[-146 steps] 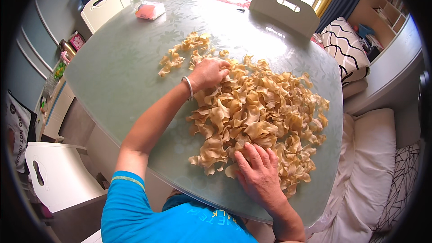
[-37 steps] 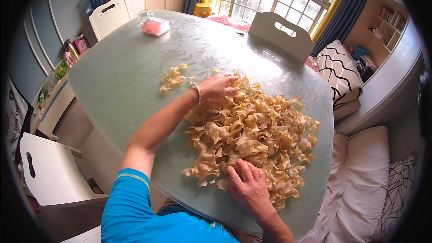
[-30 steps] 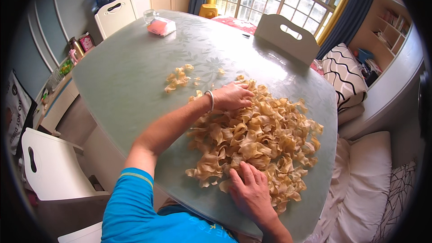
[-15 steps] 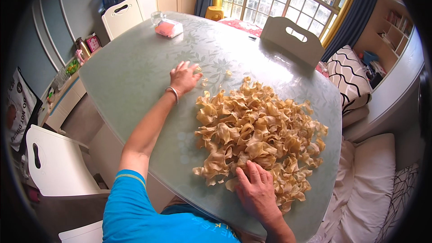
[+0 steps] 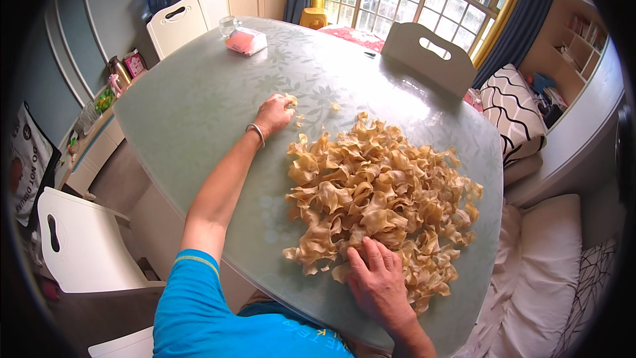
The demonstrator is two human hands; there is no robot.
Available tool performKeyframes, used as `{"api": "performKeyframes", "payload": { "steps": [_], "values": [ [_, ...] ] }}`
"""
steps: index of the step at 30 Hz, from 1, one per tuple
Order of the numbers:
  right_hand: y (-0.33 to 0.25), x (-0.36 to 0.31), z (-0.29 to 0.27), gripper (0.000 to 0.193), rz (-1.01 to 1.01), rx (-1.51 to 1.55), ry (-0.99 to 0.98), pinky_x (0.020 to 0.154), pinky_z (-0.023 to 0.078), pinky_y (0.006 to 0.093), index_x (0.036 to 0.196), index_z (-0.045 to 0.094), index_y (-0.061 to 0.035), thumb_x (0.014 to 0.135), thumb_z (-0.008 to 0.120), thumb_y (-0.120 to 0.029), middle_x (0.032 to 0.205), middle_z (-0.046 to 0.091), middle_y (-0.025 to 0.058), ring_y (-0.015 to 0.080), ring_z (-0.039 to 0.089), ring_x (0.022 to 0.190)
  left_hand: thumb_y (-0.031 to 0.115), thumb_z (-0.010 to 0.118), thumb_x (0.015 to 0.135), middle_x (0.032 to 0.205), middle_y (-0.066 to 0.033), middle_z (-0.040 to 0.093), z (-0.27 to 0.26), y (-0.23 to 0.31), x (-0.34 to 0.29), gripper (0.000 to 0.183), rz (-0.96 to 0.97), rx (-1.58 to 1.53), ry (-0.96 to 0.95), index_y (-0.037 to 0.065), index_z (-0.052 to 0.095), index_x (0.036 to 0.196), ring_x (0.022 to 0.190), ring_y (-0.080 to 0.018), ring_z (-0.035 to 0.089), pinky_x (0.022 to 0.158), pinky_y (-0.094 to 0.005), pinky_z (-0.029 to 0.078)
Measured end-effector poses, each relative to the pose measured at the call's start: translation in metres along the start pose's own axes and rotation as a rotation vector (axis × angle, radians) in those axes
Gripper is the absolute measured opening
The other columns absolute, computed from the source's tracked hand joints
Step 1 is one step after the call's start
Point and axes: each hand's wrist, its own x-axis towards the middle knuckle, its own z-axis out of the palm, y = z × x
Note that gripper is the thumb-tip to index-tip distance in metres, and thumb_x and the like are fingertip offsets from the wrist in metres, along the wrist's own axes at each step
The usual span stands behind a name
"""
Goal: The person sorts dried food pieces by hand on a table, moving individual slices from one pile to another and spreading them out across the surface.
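A broad heap of curled, dried tan slices (image 5: 384, 185) lies on the pale green glass-topped table (image 5: 179, 106), to the right of its middle. My left hand (image 5: 273, 115) is stretched out beyond the heap's left side, fingers drawn together on a small yellowish dried piece (image 5: 290, 99) at the fingertips. Close to it lie some tiny crumbs (image 5: 300, 119) and another small bit (image 5: 335, 107). At the heap's near edge my right hand (image 5: 381, 282) rests palm down, its fingers extended over the slices and touching them.
A pink-and-white tissue pack (image 5: 246, 41) and a clear glass (image 5: 229, 24) stand at the table's far left. Chairs surround it: a grey one (image 5: 429, 56) at the far right, white ones (image 5: 89, 238) on the left. A cream cushioned seat (image 5: 540, 272) adjoins the right side.
My left hand's spread fingers have closed on the small piece, and the hand has shifted slightly. The right hand stays in place on the heap.
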Motion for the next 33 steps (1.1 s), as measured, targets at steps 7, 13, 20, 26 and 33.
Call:
{"api": "performKeyframes", "payload": {
  "steps": [7,13,20,26,33],
  "values": [
    [0.002,0.0,0.002,0.05,-0.009,0.007,0.002,0.1,0.039,0.0471,0.127,0.058,-0.0118,0.079,0.068,-0.024,0.133,0.052,0.0174,0.0313,0.049,0.124,0.015,0.064,0.078,0.11,-0.0136,0.068,0.004,-0.001,-0.004,0.029,-0.002,-0.131,0.049,0.009,0.075,0.105,0.103,-0.0289,0.066,0.094,-0.0357,0.051],
    [-0.001,0.001,-0.003,0.05,0.007,0.021,-0.009,0.1,0.038,0.0475,0.127,0.057,-0.0115,0.079,0.068,-0.023,0.133,0.052,0.0178,0.0314,0.049,0.124,0.009,0.064,0.082,0.098,-0.008,0.07,0.004,0.015,-0.015,0.032,-0.037,-0.42,-0.154,0.004,0.072,0.112,0.088,-0.0147,0.066,0.081,-0.0276,0.052],
    [0.0,0.002,-0.004,0.055,0.009,0.052,-0.009,0.102,0.038,0.0462,0.127,0.058,-0.009,0.074,0.074,-0.017,0.135,0.05,0.02,0.0346,0.048,0.125,0.002,0.055,0.08,0.088,-0.0016,0.067,-0.002,0.066,-0.054,0.04,-0.018,-0.581,-0.346,0.002,0.069,0.118,0.074,-0.007,0.056,0.068,-0.0229,0.047],
    [0.001,0.001,-0.003,0.055,0.011,0.05,0.004,0.103,0.038,0.046,0.126,0.058,-0.0086,0.074,0.074,-0.017,0.135,0.05,0.0199,0.0341,0.048,0.125,0.006,0.06,0.086,0.128,-0.0131,0.063,-0.003,0.095,-0.074,0.032,0.144,-0.594,-0.3,0.006,0.069,0.117,0.112,-0.0189,0.062,0.096,-0.0289,0.049],
    [0.003,0.0,0.001,0.054,-0.014,0.024,0.034,0.101,0.039,0.0454,0.127,0.058,-0.0091,0.075,0.073,-0.018,0.134,0.05,0.0191,0.0333,0.049,0.124,0.035,0.057,0.096,0.149,-0.0189,0.044,0.036,0.08,0.001,0.05,0.224,0.188,-0.135,0.013,0.053,0.14,0.141,-0.0345,0.036,0.115,-0.045,0.029]
  ]
}}
